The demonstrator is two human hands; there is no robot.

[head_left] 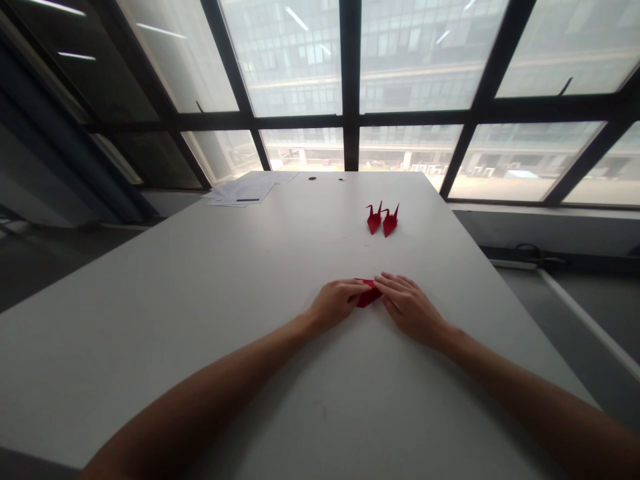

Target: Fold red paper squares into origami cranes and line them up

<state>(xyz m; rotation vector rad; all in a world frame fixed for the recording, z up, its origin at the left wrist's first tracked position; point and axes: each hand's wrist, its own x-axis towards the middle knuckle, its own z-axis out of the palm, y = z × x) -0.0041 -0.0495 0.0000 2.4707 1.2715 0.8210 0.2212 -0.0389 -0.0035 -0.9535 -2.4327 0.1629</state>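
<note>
A small piece of folded red paper [367, 296] lies on the white table between my hands. My left hand [336, 302] is closed on its left side, with the fingers curled and the thumb along the paper. Over the right end rests my right hand [407, 303], its fingers stretched out and lying flat, covering part of the paper. Beyond my hands stand two red paper cranes, a left one [373, 221] and a right one [390, 223], side by side and very close together.
Several white paper sheets [245, 189] lie at the table's far left corner, with a dark strip on them. Two small round fittings sit near the far edge of the table [225, 253]. Large framed windows [350, 80] rise behind it. A dark cable [537, 255] lies off its right side.
</note>
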